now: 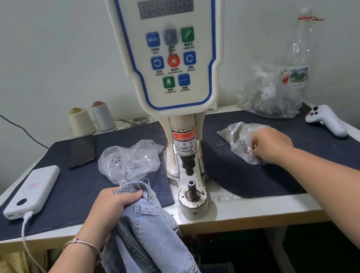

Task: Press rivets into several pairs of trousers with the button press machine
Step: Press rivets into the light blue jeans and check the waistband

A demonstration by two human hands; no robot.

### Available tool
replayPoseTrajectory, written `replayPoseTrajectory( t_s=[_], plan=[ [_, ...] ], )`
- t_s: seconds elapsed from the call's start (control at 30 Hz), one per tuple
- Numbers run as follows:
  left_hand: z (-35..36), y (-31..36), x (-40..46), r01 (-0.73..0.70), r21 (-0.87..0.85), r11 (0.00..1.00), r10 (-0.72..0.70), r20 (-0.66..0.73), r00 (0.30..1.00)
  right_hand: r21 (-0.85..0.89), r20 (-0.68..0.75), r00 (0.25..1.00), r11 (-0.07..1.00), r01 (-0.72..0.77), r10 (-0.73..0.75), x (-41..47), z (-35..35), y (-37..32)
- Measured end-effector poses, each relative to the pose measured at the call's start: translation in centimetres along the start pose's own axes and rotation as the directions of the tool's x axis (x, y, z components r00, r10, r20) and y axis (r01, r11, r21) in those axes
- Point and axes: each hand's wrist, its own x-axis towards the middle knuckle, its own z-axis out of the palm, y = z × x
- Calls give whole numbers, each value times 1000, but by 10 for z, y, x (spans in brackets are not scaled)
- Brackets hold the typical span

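Note:
The white servo button machine (171, 43) stands at the table's middle, its punch above the lower die post (192, 190). My left hand (112, 206) grips the waistband of light-blue denim trousers (149, 247), which hang over the table's front edge just left of the die. My right hand (270, 144) reaches into a clear plastic bag of rivets (238, 137) lying right of the machine, fingers curled into the bag's opening; whether they hold a rivet is hidden. Another clear bag with a few small metal parts (128, 161) lies left of the machine.
A dark cloth (66, 197) covers the table. On the left lie a white power bank (33, 191) with cable, a black phone (82, 151) and two thread cones (91, 119). At the right are a white controller (327, 121), a large bag (269, 94) and a plastic bottle (299, 46).

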Motion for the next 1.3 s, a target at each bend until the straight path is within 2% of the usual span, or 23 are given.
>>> replayPoseTrajectory(
  t_s=[0.1, 0.33, 0.5, 0.73, 0.87, 1.03, 1.17, 1.3],
  plan=[
    [1, 2, -1, 4, -7, 1000, -4, 6, 1000, 7, -114, 990, 997, 79, -78, 1, 10, 8],
    [0, 1, 1, 2, -5, 1000, -2, 13, 1000, 82, -224, 958, 976, 200, -178, 5, 21, 27],
    [0, 1, 1, 6, 2, 1000, -6, 2, 1000, 114, -231, 956, 971, 209, -179, 5, 20, 31],
    [0, 0, 2, -1, 7, 1000, 1, -2, 1000, 312, -297, 948, 926, 212, -117, 4, 19, 35],
    [-2, -3, 5, -6, 11, 1000, 6, 14, 1000, 179, -258, 953, 961, 211, -161, 2, 23, 39],
    [-2, -4, 4, -1, 3, 1000, 1, -4, 1000, 49, -35, 994, 993, 104, -102, 12, 16, 23],
    [-1, -2, 3, 9, 3, 1000, -9, -8, 1000, 22, -31, 998, 998, 53, -52, 15, 14, 13],
    [-1, -1, 2, 17, 13, 1000, -17, 3, 1000, -27, -133, 981, 990, 136, -138, 7, 14, 13]
  ],
)
